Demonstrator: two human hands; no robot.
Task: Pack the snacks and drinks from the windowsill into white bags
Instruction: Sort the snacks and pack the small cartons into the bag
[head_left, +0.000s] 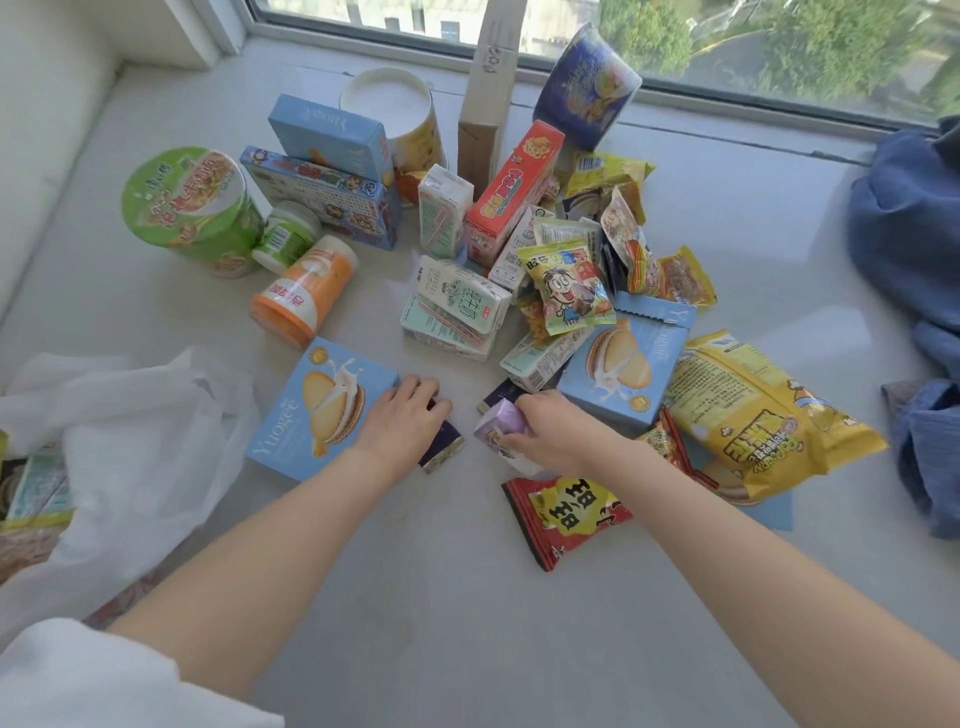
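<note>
The left hand (402, 413) curls over a dark packet (441, 448); the right hand (550, 428) pinches a purple packet (501, 422). The white bag (130, 436) lies slack at left, so dropped items may miss its collapsed mouth

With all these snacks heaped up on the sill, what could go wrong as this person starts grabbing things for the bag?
The milk cartons lie stacked against a loose heap of packets, so pulling one out may bring its neighbours sliding. The right hand grips a small purple packet close to that heap and could nudge it. The white bag lies crumpled, with no open mouth showing, so items may miss it.
</note>
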